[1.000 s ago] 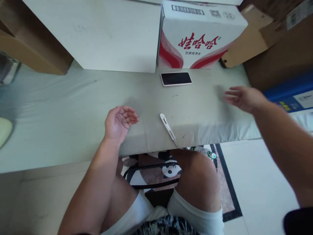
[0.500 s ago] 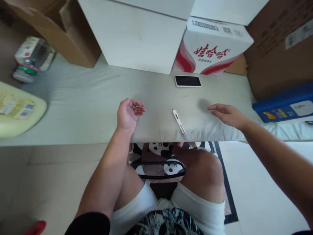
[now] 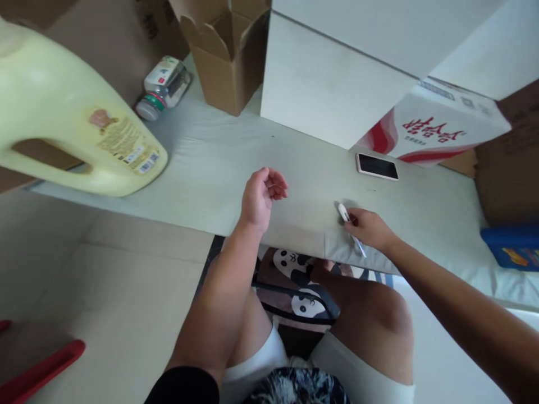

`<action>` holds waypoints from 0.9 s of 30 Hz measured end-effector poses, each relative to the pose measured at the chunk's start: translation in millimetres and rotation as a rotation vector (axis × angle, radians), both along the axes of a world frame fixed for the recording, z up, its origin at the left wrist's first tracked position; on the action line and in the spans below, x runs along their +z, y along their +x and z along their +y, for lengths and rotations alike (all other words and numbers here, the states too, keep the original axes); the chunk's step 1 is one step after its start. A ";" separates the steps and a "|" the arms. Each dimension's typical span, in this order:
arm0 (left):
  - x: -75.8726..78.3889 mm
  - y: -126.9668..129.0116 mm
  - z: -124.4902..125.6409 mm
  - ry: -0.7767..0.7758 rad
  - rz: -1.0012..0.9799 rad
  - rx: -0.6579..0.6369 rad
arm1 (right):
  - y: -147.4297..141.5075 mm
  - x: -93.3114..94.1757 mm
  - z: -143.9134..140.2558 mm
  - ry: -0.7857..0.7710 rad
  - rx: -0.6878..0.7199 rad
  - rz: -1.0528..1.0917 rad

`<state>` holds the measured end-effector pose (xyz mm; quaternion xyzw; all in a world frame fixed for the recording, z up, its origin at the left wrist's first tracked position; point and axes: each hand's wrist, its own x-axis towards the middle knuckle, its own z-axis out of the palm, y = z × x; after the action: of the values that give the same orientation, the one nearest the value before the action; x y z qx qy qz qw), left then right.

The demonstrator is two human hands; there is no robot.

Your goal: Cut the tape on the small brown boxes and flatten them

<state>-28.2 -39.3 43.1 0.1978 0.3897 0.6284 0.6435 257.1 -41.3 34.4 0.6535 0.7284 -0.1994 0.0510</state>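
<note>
Head view: white utility knife [image 3: 343,212], near side of phone [image 3: 377,166], slightly left; middle pinched between thumb and fingers of right hand [image 3: 367,227], grip closed, rounded end projecting past fingertips, narrow end directed away from phone. Left hand [image 3: 261,196]: left of phone, half open, fingers loosely curled, nothing seen in it. Red-and-white carton [image 3: 433,132]: just behind phone. Yellow jug [image 3: 80,106]: far left of phone. Blue box [image 3: 511,247]: right of phone.
</note>
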 end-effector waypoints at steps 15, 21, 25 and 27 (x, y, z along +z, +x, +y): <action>2.3 -44.1 29.1 -0.102 -0.236 0.243 | -267.7 34.0 176.5 0.453 0.228 0.429; 4.4 -44.4 35.4 -0.131 -0.222 0.272 | -305.2 68.5 227.4 0.465 0.204 0.341; 0.2 -45.6 37.4 -0.150 -0.162 0.416 | -283.1 68.6 226.1 0.480 0.224 0.347; -3.4 -48.9 36.7 -0.154 -0.141 0.516 | -266.0 63.6 212.2 0.498 0.286 0.372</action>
<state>-77.0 -2.5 39.7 -0.0018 0.4280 0.7522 0.5009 -8.9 170.9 98.0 0.4896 0.8358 -0.1221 -0.2164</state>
